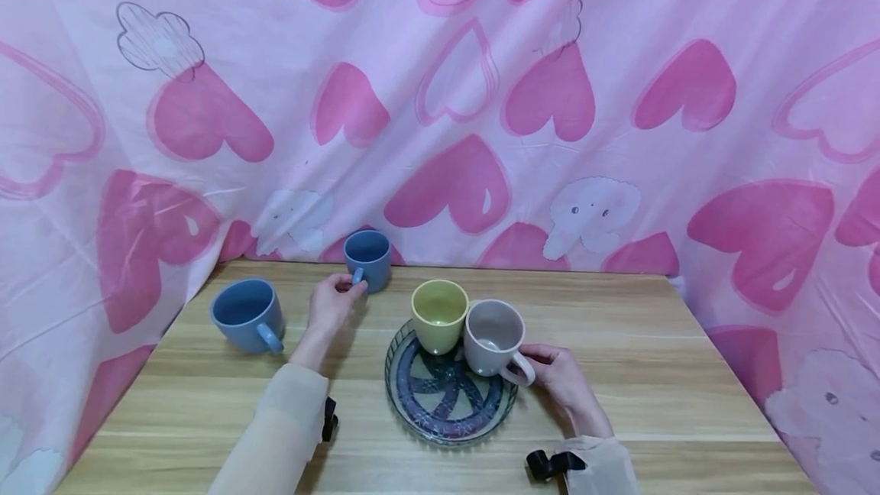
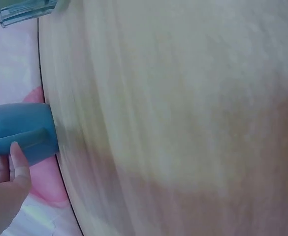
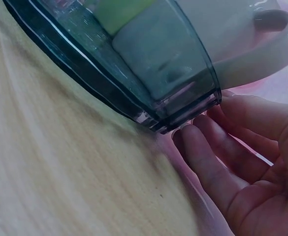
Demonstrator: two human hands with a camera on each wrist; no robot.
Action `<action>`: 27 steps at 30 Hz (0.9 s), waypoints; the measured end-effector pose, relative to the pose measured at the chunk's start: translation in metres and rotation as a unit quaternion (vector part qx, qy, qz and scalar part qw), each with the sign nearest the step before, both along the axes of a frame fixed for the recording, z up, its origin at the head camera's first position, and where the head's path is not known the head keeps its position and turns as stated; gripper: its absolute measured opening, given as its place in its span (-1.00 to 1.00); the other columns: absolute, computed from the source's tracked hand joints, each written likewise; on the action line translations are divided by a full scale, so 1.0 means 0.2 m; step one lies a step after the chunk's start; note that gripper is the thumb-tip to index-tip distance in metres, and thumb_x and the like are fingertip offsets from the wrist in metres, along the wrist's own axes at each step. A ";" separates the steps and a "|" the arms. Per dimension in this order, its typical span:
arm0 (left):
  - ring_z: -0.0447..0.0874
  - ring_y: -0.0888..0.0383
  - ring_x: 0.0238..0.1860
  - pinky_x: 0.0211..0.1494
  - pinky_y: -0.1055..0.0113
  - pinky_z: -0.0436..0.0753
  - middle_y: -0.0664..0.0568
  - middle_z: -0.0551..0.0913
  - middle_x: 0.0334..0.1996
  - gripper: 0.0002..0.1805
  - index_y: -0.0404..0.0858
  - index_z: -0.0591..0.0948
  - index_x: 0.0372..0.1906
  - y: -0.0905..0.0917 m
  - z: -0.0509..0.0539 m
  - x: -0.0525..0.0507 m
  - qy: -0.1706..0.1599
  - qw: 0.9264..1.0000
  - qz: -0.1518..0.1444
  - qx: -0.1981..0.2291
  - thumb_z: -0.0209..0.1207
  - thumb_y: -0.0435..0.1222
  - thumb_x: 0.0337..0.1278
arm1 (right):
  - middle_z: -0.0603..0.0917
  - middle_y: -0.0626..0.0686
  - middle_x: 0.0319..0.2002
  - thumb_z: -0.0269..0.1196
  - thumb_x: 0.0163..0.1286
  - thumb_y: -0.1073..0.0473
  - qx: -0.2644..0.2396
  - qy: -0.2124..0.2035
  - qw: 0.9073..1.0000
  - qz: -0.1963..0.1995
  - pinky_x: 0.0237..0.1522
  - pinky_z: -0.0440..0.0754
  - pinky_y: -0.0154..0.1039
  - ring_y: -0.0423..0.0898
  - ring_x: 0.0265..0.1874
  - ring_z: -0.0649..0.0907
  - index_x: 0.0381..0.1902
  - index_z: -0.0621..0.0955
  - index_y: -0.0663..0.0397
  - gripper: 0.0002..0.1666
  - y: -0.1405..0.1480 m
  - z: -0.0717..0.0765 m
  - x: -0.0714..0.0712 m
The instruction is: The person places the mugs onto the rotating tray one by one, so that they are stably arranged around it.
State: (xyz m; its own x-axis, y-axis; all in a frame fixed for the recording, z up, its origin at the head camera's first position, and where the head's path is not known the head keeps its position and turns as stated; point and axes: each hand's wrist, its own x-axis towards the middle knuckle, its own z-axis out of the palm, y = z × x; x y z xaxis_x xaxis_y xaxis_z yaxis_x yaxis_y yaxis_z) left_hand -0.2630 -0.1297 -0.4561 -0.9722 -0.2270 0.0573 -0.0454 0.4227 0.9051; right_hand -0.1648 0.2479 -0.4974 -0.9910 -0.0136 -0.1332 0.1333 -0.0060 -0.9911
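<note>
At the table's back edge, my left hand [image 1: 333, 302] pinches the handle of a small blue mug [image 1: 371, 254]; in the left wrist view, fingertips [image 2: 18, 155] lie against that handle. Beside a round, dark-patterned glass plate [image 1: 450, 430] with a raised rim is my right hand [image 1: 565, 382]. Its fingertips [image 3: 190, 140] touch the plate's outer wall, close to a pale pinkish mug [image 1: 491, 334]. That mug stands on the plate with its handle towards my right hand. A yellow-green cup [image 1: 440, 315] stands next to it, further back on the plate.
A larger blue mug [image 1: 247, 315] stands at the left of the wooden table [image 1: 653, 373], its handle pointing towards the front right. Pink cloth with hearts [image 1: 447, 182] hangs behind and along both sides of the table.
</note>
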 end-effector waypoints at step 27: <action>0.55 -0.03 -0.13 -0.04 0.22 0.51 -0.23 0.65 -0.19 -0.70 -0.41 0.65 0.00 0.00 0.03 -0.02 0.022 0.999 0.038 0.023 0.16 -0.26 0.36 | 0.66 0.29 -0.01 0.26 0.25 0.46 0.029 0.005 0.999 0.018 -0.06 0.62 -0.29 -0.15 -0.09 0.65 0.03 0.57 0.50 -0.63 0.02 0.00 -0.01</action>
